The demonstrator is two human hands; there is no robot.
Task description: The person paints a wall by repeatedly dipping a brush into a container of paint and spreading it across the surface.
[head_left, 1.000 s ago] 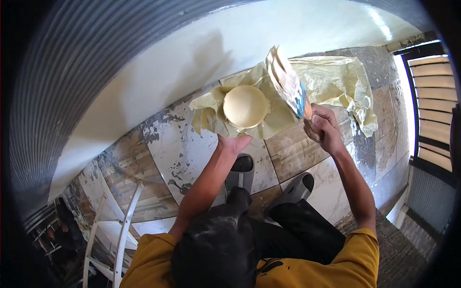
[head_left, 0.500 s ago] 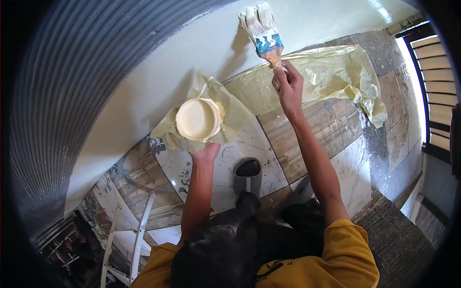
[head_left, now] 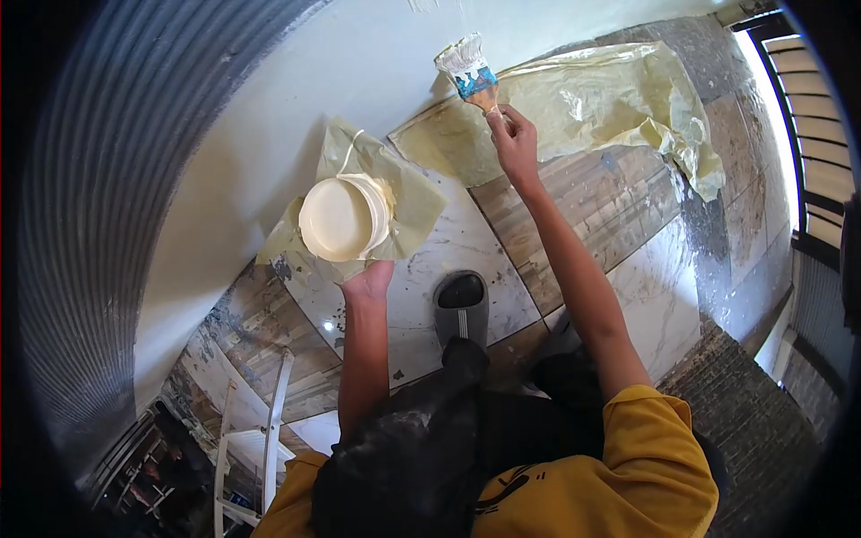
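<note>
Marbled and wood-look floor tiles (head_left: 453,224), paint-flecked. My right hand (head_left: 517,148) clamped on the paintbrush (head_left: 475,79) handle, bristles toward twelve o'clock, near pale wall (head_left: 269,117). My left hand (head_left: 366,280) under cream tub (head_left: 345,218), ten o'clock; fingers hidden, cannot tell their closure. Plastic sheet (head_left: 583,108), one o'clock.

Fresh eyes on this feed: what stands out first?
First, the brush with white-coated bristles, held in the right hand near the wall. Then the cream-coloured tub on a yellowish sheet, supported by the left hand. A longer crumpled sheet lies along the wall's foot.
</note>
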